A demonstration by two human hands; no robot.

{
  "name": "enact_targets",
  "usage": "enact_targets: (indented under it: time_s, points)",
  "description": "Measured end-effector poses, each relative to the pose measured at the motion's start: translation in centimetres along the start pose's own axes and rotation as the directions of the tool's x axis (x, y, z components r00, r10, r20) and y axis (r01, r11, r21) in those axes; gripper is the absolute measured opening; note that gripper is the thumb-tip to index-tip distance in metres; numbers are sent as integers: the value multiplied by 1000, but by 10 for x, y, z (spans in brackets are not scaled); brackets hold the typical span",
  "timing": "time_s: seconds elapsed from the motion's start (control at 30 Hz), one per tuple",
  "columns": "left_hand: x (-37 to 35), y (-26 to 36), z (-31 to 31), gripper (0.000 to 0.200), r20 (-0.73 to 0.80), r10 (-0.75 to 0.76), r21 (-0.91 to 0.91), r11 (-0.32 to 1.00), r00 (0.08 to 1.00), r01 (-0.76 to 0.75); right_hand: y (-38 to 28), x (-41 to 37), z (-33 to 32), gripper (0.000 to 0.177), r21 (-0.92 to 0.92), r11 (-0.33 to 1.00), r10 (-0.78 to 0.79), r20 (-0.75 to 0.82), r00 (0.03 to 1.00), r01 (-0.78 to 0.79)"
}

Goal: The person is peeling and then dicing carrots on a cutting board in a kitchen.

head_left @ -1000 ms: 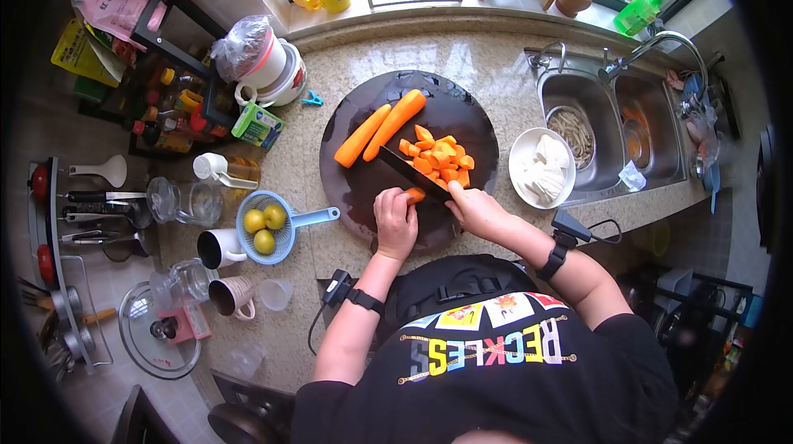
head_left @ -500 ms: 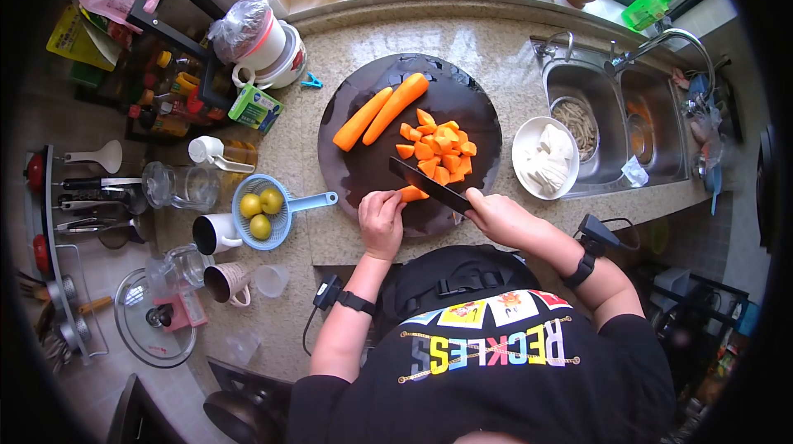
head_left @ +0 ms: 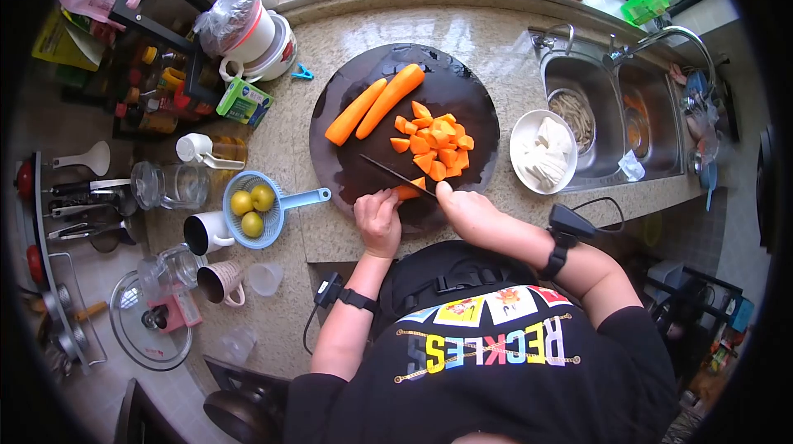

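Note:
On a round dark cutting board [head_left: 464, 85], my left hand [head_left: 377, 225] pinches the short end of a carrot [head_left: 410, 189] at the near edge. My right hand [head_left: 469, 213] is wrapped round the handle of a kitchen knife [head_left: 387, 168]. Its dark blade, seen nearly edge-on, slants across the carrot end, close to my left fingertips. Beyond the blade lies a heap of carrot chunks [head_left: 431, 143]. Two long peeled carrots, one thick [head_left: 391, 100] and one thinner [head_left: 355, 112], rest side by side at the board's far left.
Right of the board stands a white bowl [head_left: 520, 140] of pale pieces, beside a double sink [head_left: 607, 118]. To the left is a blue colander [head_left: 277, 225] with several yellow-green fruits, near mugs [head_left: 216, 232] and a glass jug [head_left: 183, 186]. A lidded white pot [head_left: 273, 56] sits at the back left.
My right hand has moved left with the knife, and the blade has turned from showing its flat side to nearly edge-on over the carrot end. My left hand stays on the carrot.

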State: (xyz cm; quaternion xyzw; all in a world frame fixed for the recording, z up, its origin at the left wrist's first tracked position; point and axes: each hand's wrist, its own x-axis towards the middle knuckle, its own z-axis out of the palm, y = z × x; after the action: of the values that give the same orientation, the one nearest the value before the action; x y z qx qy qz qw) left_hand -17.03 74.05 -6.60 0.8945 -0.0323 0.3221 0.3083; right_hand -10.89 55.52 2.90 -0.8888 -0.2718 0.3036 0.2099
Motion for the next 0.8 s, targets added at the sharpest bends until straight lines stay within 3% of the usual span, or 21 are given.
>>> enact_targets:
  time_s: [0.13,0.23,0.47,0.57,0.63,0.73,0.8]
  points:
    - [-4,1,-2,28,27,-10,2,1000,1000,10,-4,18,15,18,-10,1000,2,-81,997,-3]
    - [2,2,-6,27,62,-6,8,1000,998,5,8,25,22,17,10,994,-103,-155,982,106]
    - [29,-3,1,26,108,-45,-8,999,993,46,29,17,17,23,40,997,-58,-279,958,72]
    - [29,-2,6,25,99,-63,-19,998,993,65,34,13,13,23,57,996,-50,-261,964,67]
    - [21,1,0,24,107,18,-66,998,994,-11,37,9,12,23,62,995,-57,-249,967,75]
    - [17,10,-13,27,85,-17,-116,993,996,27,39,0,13,22,95,992,-59,-241,969,84]
    - [25,14,-20,29,77,-47,-7,999,996,47,37,-5,10,22,107,990,-67,-230,971,94]
